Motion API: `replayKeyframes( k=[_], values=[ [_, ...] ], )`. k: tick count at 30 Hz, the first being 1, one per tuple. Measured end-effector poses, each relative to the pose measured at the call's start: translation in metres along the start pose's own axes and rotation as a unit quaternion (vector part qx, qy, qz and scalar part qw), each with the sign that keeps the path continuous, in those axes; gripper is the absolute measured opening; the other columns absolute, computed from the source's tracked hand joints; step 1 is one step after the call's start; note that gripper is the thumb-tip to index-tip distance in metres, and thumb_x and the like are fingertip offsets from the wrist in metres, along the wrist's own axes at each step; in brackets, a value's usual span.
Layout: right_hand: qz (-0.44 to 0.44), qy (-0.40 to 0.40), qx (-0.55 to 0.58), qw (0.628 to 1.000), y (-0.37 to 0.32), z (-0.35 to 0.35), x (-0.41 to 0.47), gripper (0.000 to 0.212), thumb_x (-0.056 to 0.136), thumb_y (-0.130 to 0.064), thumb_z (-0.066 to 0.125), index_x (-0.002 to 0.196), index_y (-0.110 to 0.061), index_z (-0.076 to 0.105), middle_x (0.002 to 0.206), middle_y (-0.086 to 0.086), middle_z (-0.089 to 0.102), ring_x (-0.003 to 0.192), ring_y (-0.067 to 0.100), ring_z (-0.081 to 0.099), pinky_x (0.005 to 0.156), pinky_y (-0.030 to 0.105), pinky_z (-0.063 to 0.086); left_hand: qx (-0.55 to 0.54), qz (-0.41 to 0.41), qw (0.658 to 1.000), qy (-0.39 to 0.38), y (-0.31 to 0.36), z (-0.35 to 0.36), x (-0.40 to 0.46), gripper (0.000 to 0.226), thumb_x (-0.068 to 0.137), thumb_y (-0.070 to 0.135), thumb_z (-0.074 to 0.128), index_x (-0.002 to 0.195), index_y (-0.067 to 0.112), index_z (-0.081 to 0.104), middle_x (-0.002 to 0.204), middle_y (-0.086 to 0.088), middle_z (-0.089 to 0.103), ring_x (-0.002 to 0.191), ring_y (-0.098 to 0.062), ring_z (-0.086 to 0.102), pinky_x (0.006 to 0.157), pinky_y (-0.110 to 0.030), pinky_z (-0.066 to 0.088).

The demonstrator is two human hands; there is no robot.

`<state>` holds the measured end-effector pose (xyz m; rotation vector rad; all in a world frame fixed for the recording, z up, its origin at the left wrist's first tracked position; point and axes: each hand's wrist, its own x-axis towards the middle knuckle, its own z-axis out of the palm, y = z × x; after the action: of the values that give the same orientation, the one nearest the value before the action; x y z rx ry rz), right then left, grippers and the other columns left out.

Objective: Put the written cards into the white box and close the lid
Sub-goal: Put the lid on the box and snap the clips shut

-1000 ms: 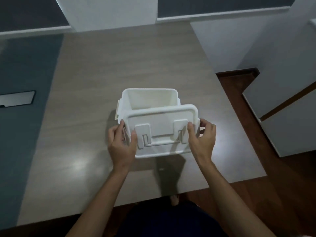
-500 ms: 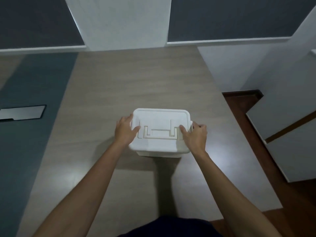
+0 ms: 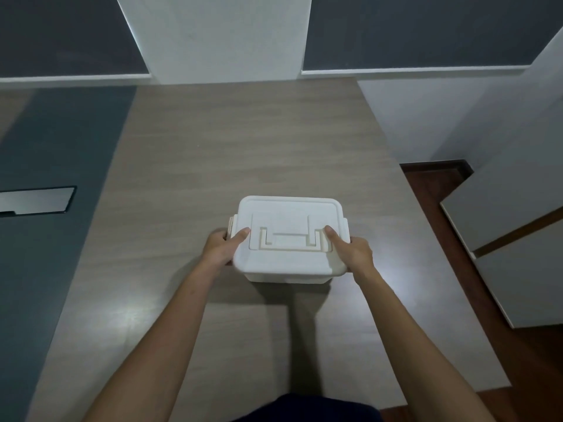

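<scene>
The white box (image 3: 288,278) stands on the wooden table, near its right side. Its white lid (image 3: 289,208) lies flat on top, with a folded handle set into it. My left hand (image 3: 224,246) grips the box's left side, thumb resting on the lid. At the right side my right hand (image 3: 353,251) holds the box the same way, thumb on the lid. No cards are visible; the inside of the box is hidden by the lid.
The wooden table (image 3: 243,141) runs back to a white pillar (image 3: 213,35). A dark grey surface (image 3: 54,178) with a metal plate (image 3: 36,199) lies to the left. White cabinets (image 3: 511,226) and a brown floor (image 3: 432,184) are to the right.
One second ago I held the lid tilted above the open box. It came down onto the box, and both hands have shifted to its sides.
</scene>
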<state>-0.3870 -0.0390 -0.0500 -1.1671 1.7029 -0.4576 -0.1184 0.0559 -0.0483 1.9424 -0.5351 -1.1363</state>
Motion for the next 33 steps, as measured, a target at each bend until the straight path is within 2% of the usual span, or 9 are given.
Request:
replayKeyframes(
  k=[2, 4, 6, 10, 13, 16, 19, 29, 33],
  values=[
    [-0.003, 0.008, 0.0, 1.0, -0.003, 0.0, 0.003, 0.065, 0.07, -0.068, 0.07, 0.094, -0.007, 0.069, 0.093, 0.006, 0.071, 0.09, 0.026, 0.068, 0.076, 0.039, 0.057, 0.026, 0.027, 0.997, 0.064, 0.0, 0.002, -0.001, 0.041, 0.072, 0.047, 0.074, 0.093, 0.012, 0.067, 0.093, -0.004, 0.073, 0.086, -0.026, 0.069, 0.08, -0.042, 0.058],
    [-0.051, 0.078, -0.018, 0.996, -0.006, 0.002, 0.001, 0.068, 0.068, -0.065, 0.074, 0.1, -0.006, 0.063, 0.099, 0.006, 0.067, 0.091, 0.024, 0.065, 0.07, 0.034, 0.05, 0.062, 0.064, 0.988, 0.127, 0.002, 0.008, -0.007, 0.035, 0.076, 0.041, 0.073, 0.089, 0.011, 0.063, 0.089, -0.003, 0.068, 0.082, -0.026, 0.064, 0.075, -0.035, 0.052],
    [-0.126, 0.15, -0.055, 0.979, -0.009, 0.009, -0.006, 0.067, 0.072, -0.06, 0.075, 0.108, -0.007, 0.056, 0.107, 0.005, 0.059, 0.092, 0.02, 0.058, 0.073, 0.03, 0.044, 0.082, 0.105, 0.977, 0.167, 0.001, 0.015, -0.013, 0.028, 0.081, 0.035, 0.069, 0.09, 0.01, 0.063, 0.088, -0.006, 0.068, 0.08, -0.027, 0.062, 0.072, -0.035, 0.048],
    [-0.192, 0.186, -0.066, 0.961, -0.008, 0.025, -0.016, 0.061, 0.082, -0.049, 0.071, 0.117, -0.003, 0.052, 0.113, 0.01, 0.055, 0.099, 0.024, 0.054, 0.078, 0.028, 0.038, 0.114, 0.148, 0.957, 0.223, -0.009, 0.022, -0.021, 0.031, 0.09, 0.032, 0.058, 0.112, 0.012, 0.068, 0.097, -0.014, 0.073, 0.089, -0.035, 0.065, 0.079, -0.039, 0.052],
    [-0.214, 0.189, -0.054, 0.957, -0.005, 0.033, -0.019, 0.056, 0.084, -0.044, 0.071, 0.117, -0.001, 0.054, 0.113, 0.011, 0.056, 0.095, 0.02, 0.052, 0.079, 0.025, 0.036, 0.193, 0.162, 0.93, 0.268, -0.022, 0.021, -0.022, 0.038, 0.095, 0.032, 0.051, 0.122, 0.009, 0.065, 0.091, -0.025, 0.072, 0.086, -0.044, 0.065, 0.077, -0.044, 0.051],
    [-0.254, 0.198, -0.074, 0.944, -0.005, 0.039, -0.019, 0.047, 0.086, -0.04, 0.071, 0.109, -0.002, 0.056, 0.108, 0.009, 0.055, 0.088, 0.016, 0.05, 0.075, 0.027, 0.041, 0.222, 0.184, 0.912, 0.291, -0.027, 0.018, -0.023, 0.038, 0.096, 0.03, 0.049, 0.124, 0.009, 0.064, 0.088, -0.027, 0.071, 0.081, -0.045, 0.064, 0.073, -0.043, 0.05],
    [-0.274, 0.2, -0.087, 0.937, -0.009, 0.045, -0.013, 0.043, 0.087, -0.037, 0.071, 0.106, -0.001, 0.058, 0.106, 0.01, 0.056, 0.085, 0.018, 0.053, 0.073, 0.022, 0.038, 0.237, 0.19, 0.903, 0.304, -0.025, 0.015, -0.02, 0.037, 0.097, 0.029, 0.049, 0.125, 0.009, 0.063, 0.089, -0.029, 0.071, 0.08, -0.047, 0.064, 0.07, -0.042, 0.049],
    [-0.292, 0.205, -0.069, 0.932, -0.053, 0.076, 0.022, 0.046, 0.086, -0.039, 0.071, 0.104, 0.001, 0.061, 0.104, 0.013, 0.059, 0.088, 0.023, 0.058, 0.075, 0.02, 0.037, 0.231, 0.19, 0.903, 0.307, 0.004, -0.005, 0.03, 0.038, 0.097, 0.03, 0.046, 0.121, 0.007, 0.065, 0.086, -0.028, 0.071, 0.081, -0.046, 0.064, 0.074, -0.044, 0.049],
    [-0.282, 0.208, -0.081, 0.933, -0.067, 0.083, 0.038, 0.048, 0.087, -0.043, 0.069, 0.107, 0.0, 0.059, 0.106, 0.012, 0.058, 0.091, 0.024, 0.058, 0.075, 0.023, 0.041, 0.237, 0.19, 0.907, 0.291, 0.019, -0.01, 0.049, 0.037, 0.097, 0.028, 0.046, 0.125, 0.009, 0.062, 0.096, -0.027, 0.07, 0.089, -0.046, 0.063, 0.08, -0.045, 0.049]
  ],
)
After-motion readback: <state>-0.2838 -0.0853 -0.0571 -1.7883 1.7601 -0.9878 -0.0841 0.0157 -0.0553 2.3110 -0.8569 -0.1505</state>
